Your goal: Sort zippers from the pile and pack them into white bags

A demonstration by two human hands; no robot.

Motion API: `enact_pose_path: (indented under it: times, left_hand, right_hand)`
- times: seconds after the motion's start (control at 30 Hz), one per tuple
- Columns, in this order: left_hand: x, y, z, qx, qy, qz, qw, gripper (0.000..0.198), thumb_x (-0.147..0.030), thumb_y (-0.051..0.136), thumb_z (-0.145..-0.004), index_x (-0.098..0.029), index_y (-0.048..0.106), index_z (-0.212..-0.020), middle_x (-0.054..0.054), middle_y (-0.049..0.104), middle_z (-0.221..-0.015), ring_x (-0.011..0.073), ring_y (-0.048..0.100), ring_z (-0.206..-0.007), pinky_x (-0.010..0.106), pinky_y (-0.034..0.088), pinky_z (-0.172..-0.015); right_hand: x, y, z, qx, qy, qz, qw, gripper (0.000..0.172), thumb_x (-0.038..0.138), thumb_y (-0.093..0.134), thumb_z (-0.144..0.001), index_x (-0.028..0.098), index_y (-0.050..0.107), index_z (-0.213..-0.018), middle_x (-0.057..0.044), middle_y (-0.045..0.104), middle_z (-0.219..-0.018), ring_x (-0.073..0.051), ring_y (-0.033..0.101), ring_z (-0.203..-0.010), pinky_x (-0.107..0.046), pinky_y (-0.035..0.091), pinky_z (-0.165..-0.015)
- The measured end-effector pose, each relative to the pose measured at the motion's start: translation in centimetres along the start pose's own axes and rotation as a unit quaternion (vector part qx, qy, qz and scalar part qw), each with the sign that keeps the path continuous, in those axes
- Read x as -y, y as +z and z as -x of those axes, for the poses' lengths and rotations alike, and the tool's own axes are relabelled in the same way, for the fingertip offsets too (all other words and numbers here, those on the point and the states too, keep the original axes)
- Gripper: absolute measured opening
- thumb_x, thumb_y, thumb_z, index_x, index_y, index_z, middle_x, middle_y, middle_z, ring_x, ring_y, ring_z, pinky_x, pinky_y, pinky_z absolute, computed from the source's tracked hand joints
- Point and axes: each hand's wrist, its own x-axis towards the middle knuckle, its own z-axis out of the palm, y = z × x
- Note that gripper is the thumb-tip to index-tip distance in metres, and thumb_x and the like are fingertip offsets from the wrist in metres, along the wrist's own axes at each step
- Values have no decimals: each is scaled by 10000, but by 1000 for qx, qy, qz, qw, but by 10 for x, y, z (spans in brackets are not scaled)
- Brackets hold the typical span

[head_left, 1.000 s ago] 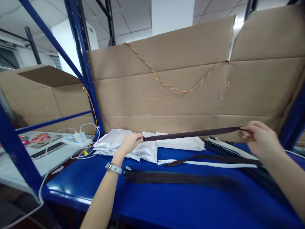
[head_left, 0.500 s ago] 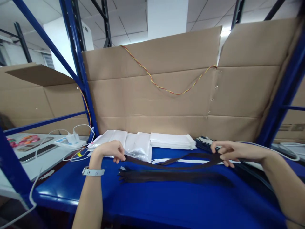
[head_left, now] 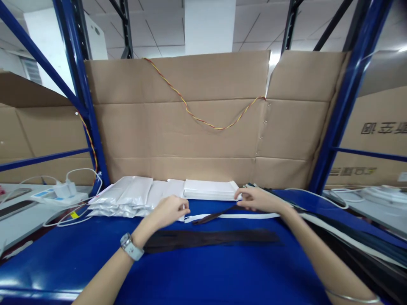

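A: Hands?
B: Apart, both low in the middle of the frame. The left hand sits just left of centre with its fingers bunched. The right hand is right of centre, curled downward.

A: Clamped on anything?
B: Can't tell for either. The right hand covers the upper end of the dark brown zipper, and any pinch is hidden. The left fingertips are near the zipper's lower end, not visibly on it.

A: Where's the zipper lying?
B: Between the hands, slanting up to the right, over a white tape strip on the blue shelf deck. Just below it, a flat bundle of dark zippers lies close to the left wrist, which wears a wristwatch.

A: Around that?
B: Behind the hands, a row of white packets and a white stack stand against the cardboard backing. A red-yellow twisted wire hangs on the cardboard. Far left, a power strip. Lower right, more zippers.
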Motion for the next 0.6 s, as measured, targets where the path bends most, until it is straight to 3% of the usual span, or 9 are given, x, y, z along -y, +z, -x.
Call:
enact_pose_path:
  times: [0.03,0.13,0.27,0.37,0.6]
  left_hand:
    - [-11,11,-4,-15,24,-35,999,230,-320,464,-853,-177,635,-799,40,649,-740,167,599,-681,250,396,-599]
    - [-28,37,-9,-28,69,-120,990,180,-250,465,-867,-173,623,-825,64,647,-834,196,616,-758,267,414,-610]
    - [-26,51,-10,-18,81,-165,983,120,-257,534,-842,-174,618,-860,71,619,-895,207,614,-813,271,448,-624]
    - [-25,54,-11,-4,71,-186,980,124,-255,535,-843,-170,623,-868,74,610,-888,210,609,-827,271,458,-617]
    - [-32,68,-13,1,88,-230,969,177,-143,435,-875,-141,610,-896,95,608,-853,226,599,-784,292,455,-561]
  right_hand:
    - [7,13,-8,-30,-43,28,998,248,364,566,-790,188,626,-953,-21,593,-674,-139,533,-601,-256,417,-591]
    - [21,54,-27,-39,-133,78,987,201,286,583,-800,203,628,-977,-37,597,-817,-159,547,-741,-278,424,-693]
    - [21,90,-40,-17,-187,110,976,126,193,575,-814,199,630,-927,-51,575,-914,-169,532,-850,-276,414,-753]
    - [16,98,-43,-20,-187,115,975,123,144,506,-853,179,623,-868,-51,571,-869,-163,527,-838,-268,408,-749]
    - [15,98,-42,-22,-190,143,971,107,218,518,-867,169,611,-888,-60,577,-867,-172,530,-836,-285,400,-752]
